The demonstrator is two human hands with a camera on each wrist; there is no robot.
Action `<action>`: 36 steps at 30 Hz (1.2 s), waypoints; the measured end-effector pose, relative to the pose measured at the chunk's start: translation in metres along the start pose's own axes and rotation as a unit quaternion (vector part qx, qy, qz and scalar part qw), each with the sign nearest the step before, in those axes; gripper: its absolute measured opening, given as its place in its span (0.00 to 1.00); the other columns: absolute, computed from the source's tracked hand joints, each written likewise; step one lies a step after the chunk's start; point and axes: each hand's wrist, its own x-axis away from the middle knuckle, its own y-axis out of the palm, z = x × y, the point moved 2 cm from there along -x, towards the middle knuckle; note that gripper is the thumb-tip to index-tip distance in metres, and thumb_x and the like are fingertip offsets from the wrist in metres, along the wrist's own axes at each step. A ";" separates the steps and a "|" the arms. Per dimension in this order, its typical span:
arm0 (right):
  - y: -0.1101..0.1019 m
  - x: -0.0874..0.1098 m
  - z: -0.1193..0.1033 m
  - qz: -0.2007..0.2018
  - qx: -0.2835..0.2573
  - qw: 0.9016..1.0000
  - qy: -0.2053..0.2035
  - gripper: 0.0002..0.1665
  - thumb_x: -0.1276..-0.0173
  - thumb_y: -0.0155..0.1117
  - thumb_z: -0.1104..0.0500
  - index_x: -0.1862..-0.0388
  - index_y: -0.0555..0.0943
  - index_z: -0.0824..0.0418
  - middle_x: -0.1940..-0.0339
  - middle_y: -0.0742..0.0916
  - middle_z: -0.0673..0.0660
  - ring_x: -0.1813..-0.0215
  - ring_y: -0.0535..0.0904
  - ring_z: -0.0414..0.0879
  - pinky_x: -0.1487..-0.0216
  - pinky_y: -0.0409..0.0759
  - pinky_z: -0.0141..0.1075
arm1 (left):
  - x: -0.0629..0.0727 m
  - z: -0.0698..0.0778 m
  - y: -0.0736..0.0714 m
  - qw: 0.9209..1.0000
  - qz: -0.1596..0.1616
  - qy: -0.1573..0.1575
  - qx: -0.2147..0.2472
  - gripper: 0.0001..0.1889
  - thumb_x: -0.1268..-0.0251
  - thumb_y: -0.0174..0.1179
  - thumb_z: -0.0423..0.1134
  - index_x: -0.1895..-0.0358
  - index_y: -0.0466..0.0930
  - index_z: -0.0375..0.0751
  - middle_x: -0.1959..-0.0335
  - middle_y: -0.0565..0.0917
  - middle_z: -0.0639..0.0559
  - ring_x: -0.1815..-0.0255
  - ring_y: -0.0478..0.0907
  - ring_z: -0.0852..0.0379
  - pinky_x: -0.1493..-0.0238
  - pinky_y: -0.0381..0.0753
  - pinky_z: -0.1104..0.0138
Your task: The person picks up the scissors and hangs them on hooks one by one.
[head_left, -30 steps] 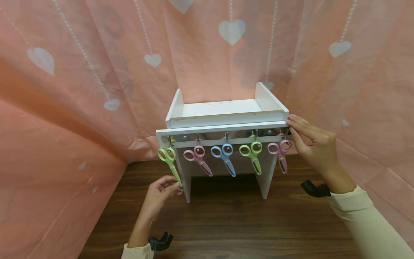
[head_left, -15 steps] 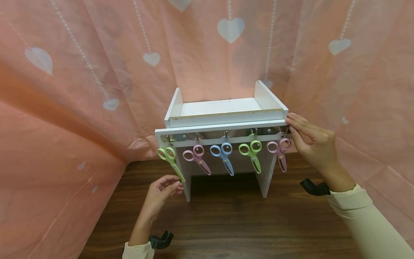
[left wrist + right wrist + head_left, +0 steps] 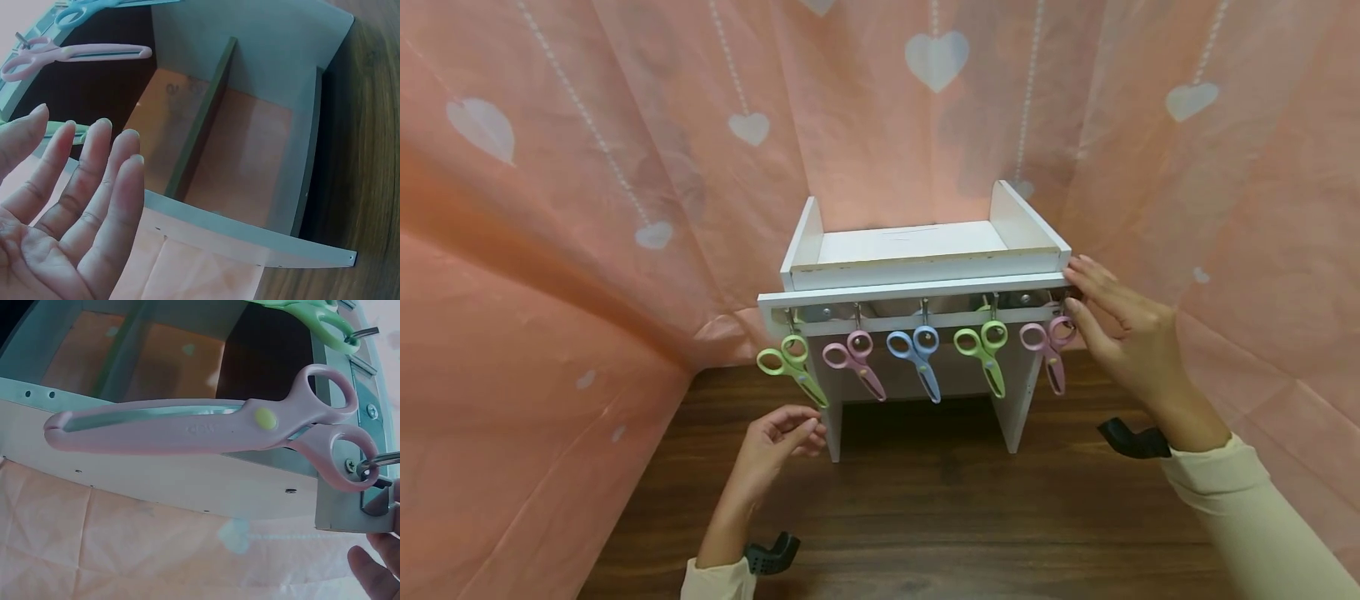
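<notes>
My left hand (image 3: 767,450) has its fingers loosely bent just below the tip of light green scissors (image 3: 808,387); nothing lies in its palm in the left wrist view. These scissors hang by one handle loop from the leftmost hook of a white hook rail (image 3: 880,292). With thumb in front and fingers behind, my right hand (image 3: 1131,342) grips the rail's right end, beside pink scissors (image 3: 187,434). Between the outer pairs hang pink scissors (image 3: 868,375), blue scissors (image 3: 925,371) and another green pair (image 3: 991,368), each on its hook.
Behind the rail stands the white shelf (image 3: 925,278), with raised sides and side panels reaching down to the dark wooden surface (image 3: 925,517). In the left wrist view, a divider (image 3: 203,122) runs inside it. A pink curtain (image 3: 647,167) with hearts surrounds the back and sides.
My left fingers have let go of the left green scissors' tip, and the pair has swung up and leftward on its hook. My right hand stays on the rail's end.
</notes>
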 end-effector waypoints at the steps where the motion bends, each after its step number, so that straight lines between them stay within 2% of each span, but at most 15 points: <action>1: 0.000 0.001 0.001 -0.006 0.004 1.000 -0.001 0.27 0.24 0.61 0.46 0.43 0.85 0.67 0.41 0.85 0.63 0.37 0.82 0.55 0.31 0.72 0.25 | 0.000 0.001 0.001 1.000 0.001 0.002 -0.002 0.19 0.27 0.63 0.37 0.46 0.77 0.20 0.59 0.86 0.33 0.63 0.88 0.48 0.57 0.91 0.54; 5: -0.001 0.005 -0.002 -0.029 0.024 0.999 -0.005 0.32 0.21 0.56 0.42 0.40 0.82 0.69 0.37 0.83 0.64 0.34 0.79 0.59 0.27 0.69 0.29 | 0.001 0.002 0.004 1.000 0.012 0.021 -0.015 0.18 0.28 0.63 0.35 0.47 0.77 0.19 0.59 0.86 0.32 0.65 0.88 0.50 0.56 0.90 0.53; 10: -0.002 0.014 -0.012 -0.038 0.033 0.999 0.008 0.37 0.20 0.52 0.40 0.35 0.78 0.72 0.32 0.79 0.66 0.31 0.74 0.65 0.23 0.65 0.34 | 0.005 0.002 0.013 0.997 0.045 0.055 -0.036 0.13 0.30 0.65 0.32 0.50 0.81 0.25 0.58 0.86 0.29 0.63 0.88 0.48 0.57 0.91 0.56; 13: -0.006 0.019 -0.019 -0.041 0.033 0.998 0.025 0.40 0.20 0.51 0.37 0.32 0.75 0.71 0.30 0.77 0.66 0.29 0.72 0.65 0.23 0.63 0.33 | 0.009 0.003 0.020 0.991 0.075 0.087 -0.066 0.11 0.31 0.67 0.33 0.51 0.84 0.31 0.55 0.87 0.32 0.58 0.88 0.49 0.54 0.90 0.62; 15: -0.008 0.021 -0.023 -0.041 0.034 0.998 0.032 0.41 0.21 0.51 0.37 0.31 0.74 0.71 0.29 0.76 0.66 0.29 0.72 0.64 0.23 0.63 0.33 | 0.011 0.005 0.023 0.984 0.091 0.112 -0.101 0.10 0.33 0.68 0.35 0.51 0.85 0.35 0.55 0.88 0.37 0.55 0.87 0.50 0.52 0.88 0.64; 17: -0.010 0.023 -0.027 -0.043 0.037 0.998 0.036 0.41 0.21 0.50 0.36 0.30 0.73 0.71 0.28 0.75 0.66 0.28 0.72 0.63 0.23 0.63 0.32 | 0.014 0.008 0.027 0.973 0.103 0.141 -0.151 0.12 0.34 0.70 0.35 0.50 0.86 0.40 0.54 0.88 0.42 0.52 0.86 0.52 0.49 0.86 0.65; 19: -0.012 0.025 -0.031 -0.048 0.037 0.997 0.039 0.42 0.20 0.49 0.36 0.29 0.72 0.71 0.27 0.74 0.67 0.28 0.71 0.62 0.22 0.63 0.33 | 0.016 0.011 0.030 0.959 0.106 0.174 -0.197 0.14 0.36 0.71 0.35 0.47 0.85 0.42 0.51 0.87 0.45 0.50 0.85 0.50 0.46 0.85 0.61; 23: -0.016 0.032 -0.040 -0.070 0.033 0.996 0.050 0.43 0.20 0.47 0.35 0.27 0.70 0.69 0.26 0.72 0.67 0.25 0.68 0.61 0.21 0.60 0.33 | 0.021 0.016 0.035 0.923 0.120 0.222 -0.290 0.21 0.40 0.74 0.35 0.42 0.83 0.44 0.41 0.83 0.48 0.43 0.82 0.46 0.40 0.82 0.53; 26: -0.018 0.037 -0.047 -0.087 0.030 0.994 0.056 0.43 0.20 0.45 0.34 0.26 0.69 0.69 0.25 0.71 0.68 0.23 0.64 0.62 0.20 0.56 0.34 | 0.026 0.018 0.036 0.898 0.135 0.235 -0.347 0.26 0.43 0.76 0.37 0.40 0.82 0.44 0.37 0.80 0.45 0.38 0.79 0.43 0.36 0.78 0.44; 30: -0.021 0.044 -0.058 -0.103 0.020 0.993 0.057 0.44 0.19 0.45 0.35 0.25 0.67 0.70 0.23 0.67 0.69 0.20 0.58 0.62 0.17 0.51 0.39 | 0.031 0.018 0.037 0.869 0.152 0.240 -0.405 0.29 0.45 0.78 0.39 0.38 0.81 0.46 0.34 0.78 0.43 0.38 0.79 0.40 0.32 0.63 0.29; 33: -0.023 0.052 -0.067 -0.117 0.017 0.991 0.060 0.44 0.19 0.44 0.35 0.24 0.65 0.70 0.20 0.63 0.68 0.18 0.52 0.62 0.16 0.48 0.43 | 0.035 0.016 0.039 0.854 0.159 0.241 -0.433 0.30 0.46 0.79 0.42 0.38 0.81 0.46 0.33 0.77 0.42 0.39 0.79 0.39 0.31 0.54 0.24; 36: -0.024 0.060 -0.076 -0.136 0.025 0.988 0.064 0.45 0.19 0.43 0.35 0.23 0.63 0.70 0.18 0.59 0.68 0.18 0.49 0.63 0.16 0.44 0.47 | 0.038 0.014 0.041 0.848 0.161 0.240 -0.444 0.31 0.48 0.80 0.42 0.39 0.82 0.45 0.33 0.78 0.41 0.39 0.80 0.39 0.31 0.52 0.24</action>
